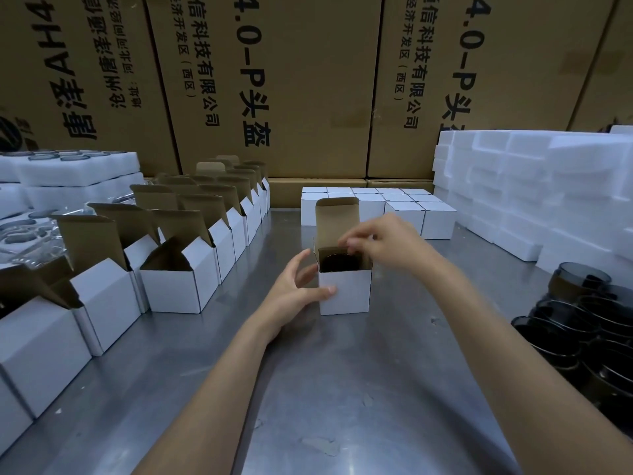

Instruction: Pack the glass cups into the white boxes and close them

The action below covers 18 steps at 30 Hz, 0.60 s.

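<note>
While the white box [345,293] is standing at the centre of the frame on the metal table [342,389], lid flap upright, a dark glass cup [339,263] is sitting inside it. The left hand [295,293] is bracing its left wall, fingers straight. The right hand [380,242] is pinching the right side flap with curled fingers. More dark cups [582,323] are lying at lower right.
</note>
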{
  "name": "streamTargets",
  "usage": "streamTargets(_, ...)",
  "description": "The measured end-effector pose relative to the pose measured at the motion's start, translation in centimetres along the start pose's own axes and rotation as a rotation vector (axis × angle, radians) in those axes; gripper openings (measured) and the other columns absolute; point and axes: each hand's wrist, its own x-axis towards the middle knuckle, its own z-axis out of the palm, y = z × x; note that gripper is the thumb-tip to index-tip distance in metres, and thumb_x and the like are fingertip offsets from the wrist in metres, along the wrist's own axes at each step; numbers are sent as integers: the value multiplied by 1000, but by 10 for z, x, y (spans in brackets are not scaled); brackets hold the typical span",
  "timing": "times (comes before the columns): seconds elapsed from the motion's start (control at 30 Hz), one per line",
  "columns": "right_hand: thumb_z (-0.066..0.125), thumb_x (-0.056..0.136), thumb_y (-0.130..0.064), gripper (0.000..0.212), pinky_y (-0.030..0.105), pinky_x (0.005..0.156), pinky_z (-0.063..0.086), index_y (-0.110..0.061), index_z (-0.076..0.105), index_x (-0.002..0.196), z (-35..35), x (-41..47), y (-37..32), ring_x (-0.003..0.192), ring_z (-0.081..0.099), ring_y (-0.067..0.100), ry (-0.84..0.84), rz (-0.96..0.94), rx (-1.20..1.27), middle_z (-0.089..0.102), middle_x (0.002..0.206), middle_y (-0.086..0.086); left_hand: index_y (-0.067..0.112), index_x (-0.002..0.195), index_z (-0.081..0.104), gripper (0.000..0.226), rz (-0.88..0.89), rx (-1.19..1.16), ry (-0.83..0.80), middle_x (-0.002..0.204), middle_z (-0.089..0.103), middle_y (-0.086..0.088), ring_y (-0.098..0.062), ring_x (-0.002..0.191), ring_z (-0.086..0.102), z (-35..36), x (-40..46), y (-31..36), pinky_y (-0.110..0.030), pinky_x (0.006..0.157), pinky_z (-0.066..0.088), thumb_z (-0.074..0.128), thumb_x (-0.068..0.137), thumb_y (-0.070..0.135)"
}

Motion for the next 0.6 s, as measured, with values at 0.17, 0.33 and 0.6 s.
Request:
streamTargets(0.17,41,100,-13,26,20,63,45,-21,64,110,-8,-2,9,77,54,6,286,429,739,62,105,-1,19,144,39,68,-27,-171,-60,138,54,-3,-18,129,49,-4,1,7,-38,112,32,62,84,40)
streamTargets(0.33,59,93,-14,38,27,65,50,-19,51,129,6,-12,27,90,63,14,-101,663,1046,62,109,-2,24,131,52,38,-47,-184,117,131,58,3,-12,122,53,0,7,6,-32,106,36,42,98,42)
streamTargets(0.6,57,92,-8,25,21,62,51,-27,56,109,19,-11,24,83,65,6,-209,481,928,63,101,-11,38,128,53,39,39,-68,148,123,62,-1,-17,118,56,13,8,6,-35,106,39,59,92,24)
